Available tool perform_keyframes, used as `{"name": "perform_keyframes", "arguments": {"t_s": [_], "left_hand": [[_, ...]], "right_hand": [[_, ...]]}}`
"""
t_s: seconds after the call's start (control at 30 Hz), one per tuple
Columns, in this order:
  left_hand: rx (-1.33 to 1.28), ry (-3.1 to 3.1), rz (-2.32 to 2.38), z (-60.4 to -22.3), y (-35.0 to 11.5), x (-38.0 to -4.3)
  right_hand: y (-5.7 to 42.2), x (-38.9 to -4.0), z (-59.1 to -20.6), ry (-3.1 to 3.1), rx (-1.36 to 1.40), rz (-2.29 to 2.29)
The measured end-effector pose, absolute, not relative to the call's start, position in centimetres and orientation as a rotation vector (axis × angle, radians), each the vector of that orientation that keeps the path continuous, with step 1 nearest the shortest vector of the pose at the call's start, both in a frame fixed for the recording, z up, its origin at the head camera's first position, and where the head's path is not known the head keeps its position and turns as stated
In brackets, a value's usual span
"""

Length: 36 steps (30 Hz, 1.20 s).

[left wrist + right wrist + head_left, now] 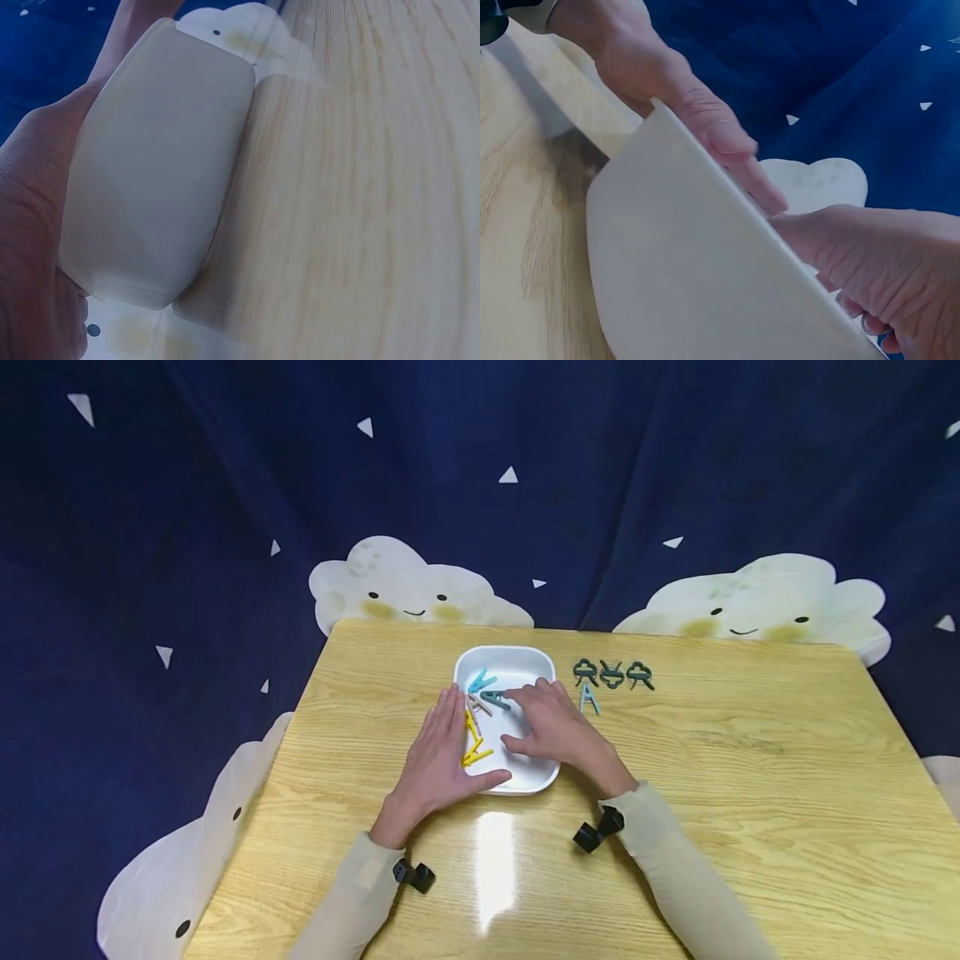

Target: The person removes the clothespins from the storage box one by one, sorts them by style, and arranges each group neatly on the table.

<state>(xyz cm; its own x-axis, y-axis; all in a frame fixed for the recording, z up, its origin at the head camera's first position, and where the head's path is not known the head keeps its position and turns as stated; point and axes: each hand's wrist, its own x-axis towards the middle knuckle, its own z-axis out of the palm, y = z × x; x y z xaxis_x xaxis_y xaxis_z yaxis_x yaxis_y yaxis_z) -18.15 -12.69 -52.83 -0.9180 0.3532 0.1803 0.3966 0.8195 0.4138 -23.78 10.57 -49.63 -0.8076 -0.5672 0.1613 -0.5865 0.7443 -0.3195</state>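
Observation:
A white plastic tub [517, 777] holds several clothespins. Inside it lie a light blue clothespin [480, 682], a dark green clothespin [495, 699], a pale pinkish clothespin [480, 705] and a yellow clothespin [477, 756], with more yellow above it. Along the tub's left rim rests my left hand [438, 756], fingers straight and thumb stretched over the near rim. My right hand [558, 727] reaches in over the right rim, its fingertips right at the dark green clothespin and the thumb spread apart. In both wrist views, the tub's outer wall [157, 165] hides its contents.
Right of the tub, three dark green cloud-shaped clips [611, 675] lie in a row on the wooden table [750, 760]. Another light blue clothespin [588, 699] lies just below them. A dark blue curtain [465, 460] with clouds hangs behind the table.

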Motion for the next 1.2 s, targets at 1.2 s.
{"name": "perform_keyframes", "arguments": {"t_s": [1.2], "left_hand": [[-0.623,-2.923,-0.671,-52.8,-12.8,-18.3]], "right_hand": [[7.3,-25.3,-49.9,-3.017,1.121,0.324]]}}
